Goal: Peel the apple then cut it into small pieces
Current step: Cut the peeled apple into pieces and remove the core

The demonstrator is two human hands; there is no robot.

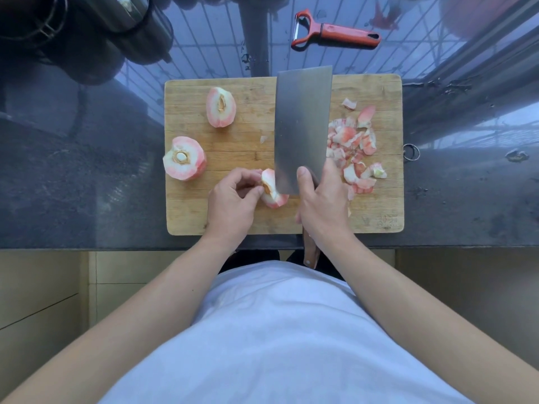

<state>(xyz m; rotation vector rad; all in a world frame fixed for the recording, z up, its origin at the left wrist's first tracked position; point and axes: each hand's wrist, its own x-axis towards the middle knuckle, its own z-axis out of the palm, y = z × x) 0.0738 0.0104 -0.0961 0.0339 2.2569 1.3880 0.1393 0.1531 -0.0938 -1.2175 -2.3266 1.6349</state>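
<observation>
Between my hands, on the cutting board [233,217]: peeled apple wedge [272,191], pinched at its near end by my left hand [233,199], fingers curled. Right hand [322,199] wrapped round the cleaver [302,126], thumb on the blade's flat, edge touching the wedge. Beyond left hand: two larger peeled pieces [220,107]. Just right of right hand: chopped bits [354,144]. Far ahead on the counter [87,185]: red peeler [335,32].

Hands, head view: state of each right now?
Left hand: pinching the apple piece on the cutting board.
Right hand: gripping the cleaver, blade against that piece.
</observation>
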